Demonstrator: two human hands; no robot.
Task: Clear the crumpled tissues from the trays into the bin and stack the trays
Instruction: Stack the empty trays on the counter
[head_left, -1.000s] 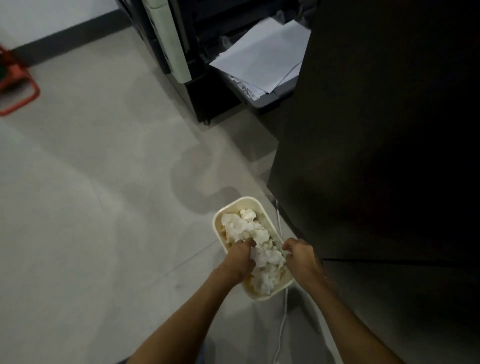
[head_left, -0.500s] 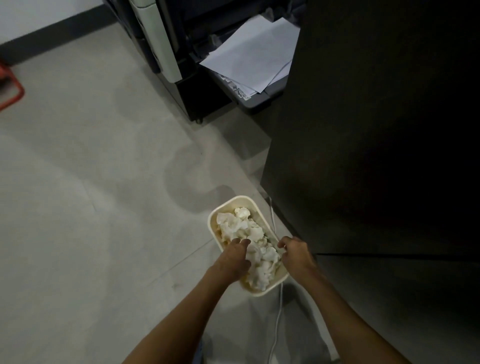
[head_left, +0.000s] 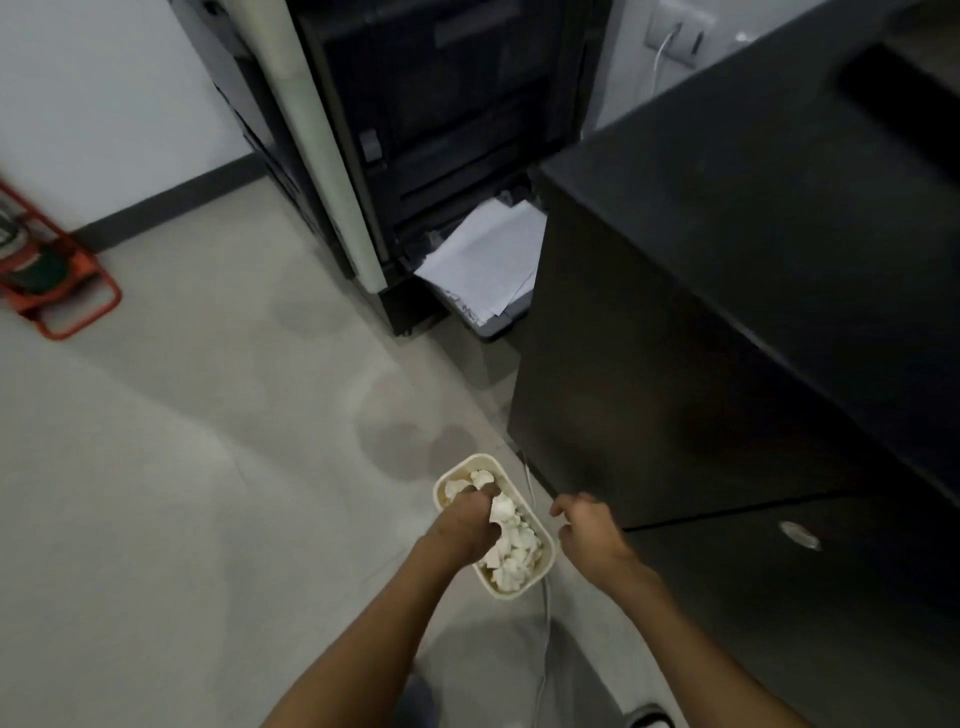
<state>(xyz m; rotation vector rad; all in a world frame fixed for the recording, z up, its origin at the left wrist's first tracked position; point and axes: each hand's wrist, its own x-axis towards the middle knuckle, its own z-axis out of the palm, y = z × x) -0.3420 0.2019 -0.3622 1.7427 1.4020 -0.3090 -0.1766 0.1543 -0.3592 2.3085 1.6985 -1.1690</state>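
A cream oblong bin (head_left: 470, 460) stands on the grey floor, right beside a dark cabinet. It is filled with white crumpled tissues (head_left: 515, 552). My left hand (head_left: 462, 525) reaches into the bin from the near side, its fingers curled down into the tissues at the far half. My right hand (head_left: 587, 530) hovers just right of the bin's rim, fingers loosely curled and holding nothing. No tray shows in this view.
The dark cabinet (head_left: 701, 338) fills the right side. Beyond it a black copier (head_left: 441, 130) has loose white sheets (head_left: 488, 260) sticking out low down. An orange-red frame (head_left: 62, 291) lies at the far left. A white cable (head_left: 544, 623) runs past the bin.
My right hand has come off the tissues and moved right, clear of the bin. My left hand has pushed further along inside the bin. The view has tilted up.
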